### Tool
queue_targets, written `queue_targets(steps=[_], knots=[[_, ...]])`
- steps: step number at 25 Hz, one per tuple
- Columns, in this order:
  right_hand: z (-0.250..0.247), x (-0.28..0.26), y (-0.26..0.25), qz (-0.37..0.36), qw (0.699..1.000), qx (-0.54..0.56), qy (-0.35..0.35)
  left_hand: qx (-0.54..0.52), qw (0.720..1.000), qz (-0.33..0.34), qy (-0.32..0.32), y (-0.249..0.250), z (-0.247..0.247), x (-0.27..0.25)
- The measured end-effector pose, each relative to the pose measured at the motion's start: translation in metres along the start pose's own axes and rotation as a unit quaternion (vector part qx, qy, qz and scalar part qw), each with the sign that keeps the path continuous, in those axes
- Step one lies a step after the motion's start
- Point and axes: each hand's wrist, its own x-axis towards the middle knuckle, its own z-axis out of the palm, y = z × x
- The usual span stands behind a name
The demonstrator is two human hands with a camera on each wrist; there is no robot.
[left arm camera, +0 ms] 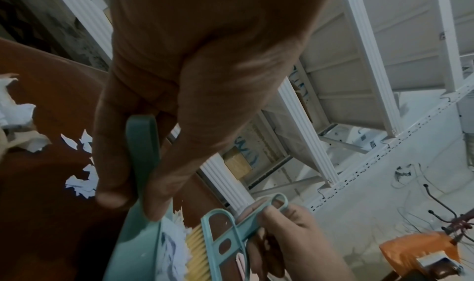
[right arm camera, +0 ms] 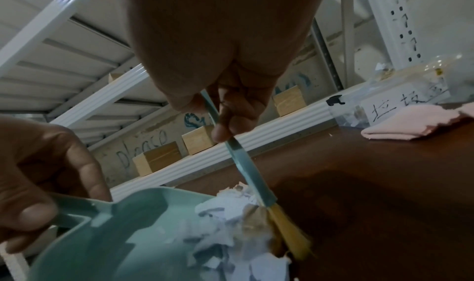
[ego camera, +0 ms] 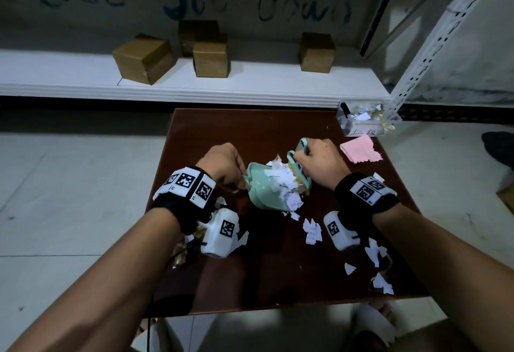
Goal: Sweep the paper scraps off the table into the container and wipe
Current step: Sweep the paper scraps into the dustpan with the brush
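My left hand [ego camera: 224, 166] grips the handle of a mint-green dustpan [ego camera: 261, 189] on the dark brown table [ego camera: 250, 134]. The pan holds a heap of white and brown paper scraps [ego camera: 283, 184]. My right hand [ego camera: 319, 161] grips the handle of a mint-green brush [ego camera: 299, 169], whose yellow bristles [right arm camera: 288, 232] press against the heap at the pan's mouth. Loose scraps [ego camera: 313, 230] lie in front of the pan, and more scraps [ego camera: 378, 262] lie near the right front corner. In the left wrist view my fingers [left arm camera: 113, 163] curl round the pan handle [left arm camera: 142, 149].
A clear plastic container [ego camera: 365, 118] with scraps inside stands at the table's far right corner. A folded pink cloth [ego camera: 360, 149] lies just in front of it. Behind the table runs a white shelf [ego camera: 180, 84] with several cardboard boxes [ego camera: 144, 58]. Pale tiled floor surrounds the table.
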Motion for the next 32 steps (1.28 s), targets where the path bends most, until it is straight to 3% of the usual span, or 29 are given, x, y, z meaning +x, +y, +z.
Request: queue_targets(steps=[4, 14, 18, 23, 25, 29, 32], knots=[[0.001, -0.005, -0.008, -0.018, 0.997, 0.069, -0.011, 0.033, 0.999, 0.001, -0.007, 0.003, 0.003, 0.000], [-0.003, -0.010, -0.012, -0.036, 0.993, 0.110, -0.010, 0.177, 0.984, 0.015, -0.001, -0.006, 0.007, 0.005], [-0.013, -0.003, -0.007, -0.021, 0.987, 0.147, 0.059, 0.188, 0.982, 0.019, -0.004, -0.005, 0.008, 0.006], [-0.043, 0.006, 0.009, 0.052, 0.948, 0.224, 0.219, 0.163, 0.986, 0.024, 0.008, -0.007, 0.005, 0.011], [-0.055, 0.009, 0.016, 0.053, 0.940, 0.239, 0.239, 0.148, 0.988, 0.026, 0.027, -0.009, 0.001, 0.012], [-0.054, 0.008, 0.026, 0.089, 0.940, 0.275, 0.179, 0.120, 0.991, 0.033, 0.056, -0.011, -0.007, 0.010], [-0.049, 0.002, 0.026, 0.139, 0.947, 0.277, 0.082, 0.086, 0.993, 0.042, 0.072, -0.014, -0.012, 0.008]])
